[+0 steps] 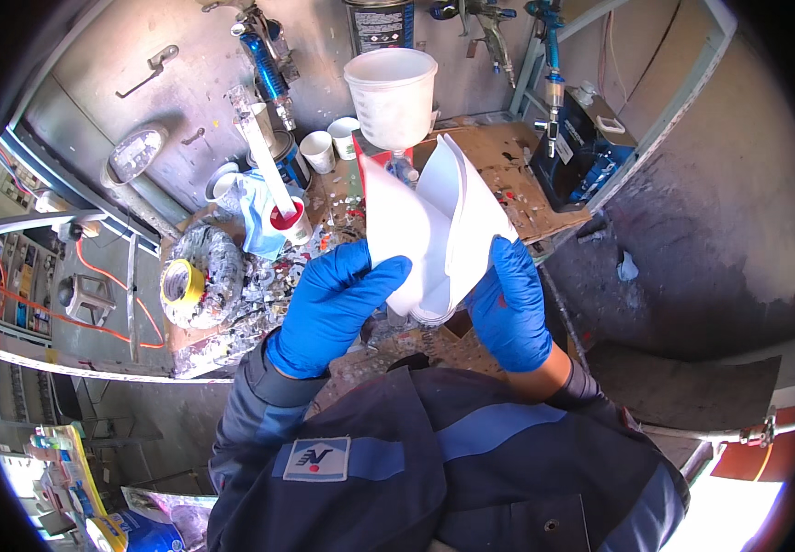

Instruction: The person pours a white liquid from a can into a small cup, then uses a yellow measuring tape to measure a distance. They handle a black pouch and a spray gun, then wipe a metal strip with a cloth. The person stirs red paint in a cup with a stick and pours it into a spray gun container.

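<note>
My left hand point(335, 302), in a blue glove, grips the near left edge of some nested white paper paint strainers point(416, 241) between thumb and fingers. Opposite it, my right hand point(511, 308), gloved in blue as well, is closed on their right side. The strainers are cone-shaped, with their layers standing apart at the top. Just beyond them rises a white plastic paint cup point(391, 97); its base is partly hidden by the paper. Left of the strainers, a small cup point(294, 226) with red paint holds a white stirring stick point(265, 164).
Spray guns point(268, 69) point(485, 32) point(554, 78) hang along the back wall. A paint can point(381, 26) stands behind the cup. Yellow tape point(182, 281) lies on the left of the paint-spattered bench point(223, 345). A dark box point(581, 152) sits at the right.
</note>
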Motion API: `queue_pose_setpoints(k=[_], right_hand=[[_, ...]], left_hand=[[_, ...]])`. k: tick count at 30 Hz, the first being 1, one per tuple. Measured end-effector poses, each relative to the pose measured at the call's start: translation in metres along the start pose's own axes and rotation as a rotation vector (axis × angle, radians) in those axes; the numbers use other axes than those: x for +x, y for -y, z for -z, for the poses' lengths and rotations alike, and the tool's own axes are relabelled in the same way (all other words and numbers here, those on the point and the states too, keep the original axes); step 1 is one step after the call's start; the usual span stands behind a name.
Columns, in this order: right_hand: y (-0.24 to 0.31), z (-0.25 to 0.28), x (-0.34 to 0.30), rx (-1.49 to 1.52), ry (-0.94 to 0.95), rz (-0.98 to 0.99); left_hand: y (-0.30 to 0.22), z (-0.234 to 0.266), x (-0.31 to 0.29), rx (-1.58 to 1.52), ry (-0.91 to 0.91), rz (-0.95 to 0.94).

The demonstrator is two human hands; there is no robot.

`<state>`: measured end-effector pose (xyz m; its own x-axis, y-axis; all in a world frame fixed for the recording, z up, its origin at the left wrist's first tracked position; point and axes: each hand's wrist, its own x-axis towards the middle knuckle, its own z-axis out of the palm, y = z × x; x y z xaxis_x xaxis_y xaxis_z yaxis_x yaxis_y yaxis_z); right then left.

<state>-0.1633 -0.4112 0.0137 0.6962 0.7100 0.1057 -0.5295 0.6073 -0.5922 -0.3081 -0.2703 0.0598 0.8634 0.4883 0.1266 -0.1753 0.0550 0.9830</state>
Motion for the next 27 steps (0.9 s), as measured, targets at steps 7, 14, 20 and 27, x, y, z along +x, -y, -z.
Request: queue_pose_setpoints(k=[7, 14, 20, 27], right_hand=[[0.007, 0.007, 0.003, -0.169, -0.005, 0.006], [0.025, 0.011, 0.011, 0.064, -0.058, 0.014], [0.040, 0.013, 0.000, 0.075, -0.001, 0.004], [0.055, 0.015, 0.001, 0.044, 0.036, 0.171]], left_hand=[[-0.010, 0.006, 0.001, 0.207, -0.054, 0.026], [-0.088, 0.017, 0.054, 0.816, -0.325, -0.697], [-0.107, 0.044, 0.167, 1.490, -0.085, -0.862], [-0.090, -0.022, 0.078, 0.443, -0.018, -0.389]])
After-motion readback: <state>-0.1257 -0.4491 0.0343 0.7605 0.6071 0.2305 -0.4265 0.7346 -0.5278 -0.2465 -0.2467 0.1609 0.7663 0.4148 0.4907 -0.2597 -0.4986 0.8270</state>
